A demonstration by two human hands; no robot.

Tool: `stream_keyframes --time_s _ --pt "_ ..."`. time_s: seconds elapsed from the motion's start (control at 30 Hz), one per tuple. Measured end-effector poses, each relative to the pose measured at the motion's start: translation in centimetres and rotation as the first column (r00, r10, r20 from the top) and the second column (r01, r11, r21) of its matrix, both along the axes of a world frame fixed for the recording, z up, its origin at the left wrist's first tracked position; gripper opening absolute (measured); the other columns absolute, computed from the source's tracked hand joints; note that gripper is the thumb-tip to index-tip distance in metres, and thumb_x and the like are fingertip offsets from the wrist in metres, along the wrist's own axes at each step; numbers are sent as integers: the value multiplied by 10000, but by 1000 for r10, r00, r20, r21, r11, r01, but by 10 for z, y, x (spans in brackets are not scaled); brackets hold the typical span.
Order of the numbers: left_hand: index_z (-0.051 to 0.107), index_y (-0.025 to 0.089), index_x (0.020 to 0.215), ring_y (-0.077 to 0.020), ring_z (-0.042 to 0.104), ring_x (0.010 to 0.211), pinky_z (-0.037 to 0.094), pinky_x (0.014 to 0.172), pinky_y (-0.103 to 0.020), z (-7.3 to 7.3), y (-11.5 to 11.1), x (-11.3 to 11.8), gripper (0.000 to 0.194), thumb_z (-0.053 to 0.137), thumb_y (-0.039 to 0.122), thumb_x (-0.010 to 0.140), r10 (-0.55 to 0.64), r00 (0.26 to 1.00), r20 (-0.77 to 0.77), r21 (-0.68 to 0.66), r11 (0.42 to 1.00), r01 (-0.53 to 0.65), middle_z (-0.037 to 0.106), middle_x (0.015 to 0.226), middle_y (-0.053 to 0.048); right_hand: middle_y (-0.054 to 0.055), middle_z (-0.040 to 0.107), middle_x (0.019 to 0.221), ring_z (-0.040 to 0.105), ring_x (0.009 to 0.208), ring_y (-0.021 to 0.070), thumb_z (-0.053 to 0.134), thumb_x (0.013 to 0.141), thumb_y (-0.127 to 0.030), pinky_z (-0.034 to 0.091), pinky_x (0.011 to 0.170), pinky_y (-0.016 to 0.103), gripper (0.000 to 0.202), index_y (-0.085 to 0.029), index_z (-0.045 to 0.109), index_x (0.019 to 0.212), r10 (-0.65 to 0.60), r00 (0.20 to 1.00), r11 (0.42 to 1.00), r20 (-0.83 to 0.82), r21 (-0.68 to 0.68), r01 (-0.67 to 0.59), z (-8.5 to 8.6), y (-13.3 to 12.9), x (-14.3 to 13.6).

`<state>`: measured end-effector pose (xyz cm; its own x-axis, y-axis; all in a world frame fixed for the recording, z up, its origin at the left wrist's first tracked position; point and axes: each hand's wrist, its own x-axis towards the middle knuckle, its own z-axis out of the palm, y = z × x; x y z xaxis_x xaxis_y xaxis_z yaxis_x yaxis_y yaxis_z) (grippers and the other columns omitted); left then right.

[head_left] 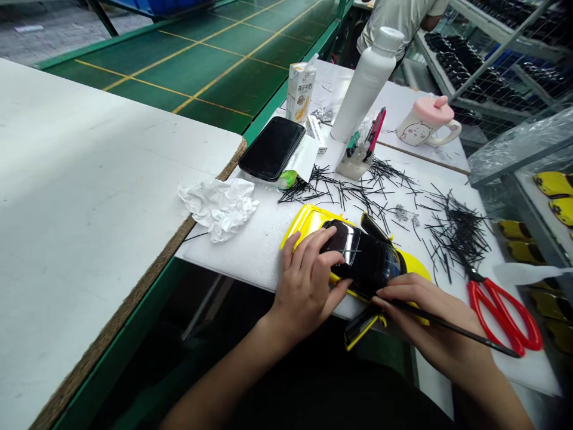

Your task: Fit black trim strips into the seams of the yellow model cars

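A yellow model car (304, 221) with a black roof and both doors swung out lies at the near edge of the white foam-topped table. My left hand (308, 269) grips its body, with fingers over the roof and the thumb along the near side. Between the thumb and fingers of my right hand (430, 304) is a long, thin black strip (465, 330). Its tip meets the car near the open near-side door (360, 326), partly hidden by my fingers. What the tip touches cannot be made out.
Red-handled scissors (505, 313) lie at right, beside a heap of short black strips (461, 227). Crumpled paper (221, 206), a phone (272, 148), a tool holder (355, 162), a white bottle (367, 83) and a mug (425, 122) stand around. Yellow car bodies (555, 184) fill a rack at right.
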<state>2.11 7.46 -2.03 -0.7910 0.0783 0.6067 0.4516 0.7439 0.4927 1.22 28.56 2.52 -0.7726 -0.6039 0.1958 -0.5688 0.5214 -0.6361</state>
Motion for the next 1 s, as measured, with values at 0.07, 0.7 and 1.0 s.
stream_keyframes --time_s 0.07,0.7,1.0 --pt "460 190 1027 -246 555 1273 258 1161 -447 0 0 0 269 664 251 863 0 1000 -1 -2 1000 0 608 1306 -178 30 649 943 646 816 128 592 923 -94 510 716 222 169 -222 582 1034 -1 1000 1000 -16 10 1 0 -1 1" --pt "454 222 1012 -290 520 1261 341 1121 -577 -1 -7 2 330 698 227 789 25 999 31 177 984 -30 627 1267 -146 29 663 886 652 770 136 585 929 -113 515 712 241 107 -214 559 956 -101 995 992 -23 75 102 8 -20 5" --pt "464 221 1014 -276 534 1246 333 1131 -558 -4 -7 2 322 701 220 796 20 1000 12 194 981 -21 635 1271 -130 -1 622 792 578 635 94 558 953 -154 460 580 211 48 -201 561 942 -107 994 986 -28 125 109 8 -27 3"
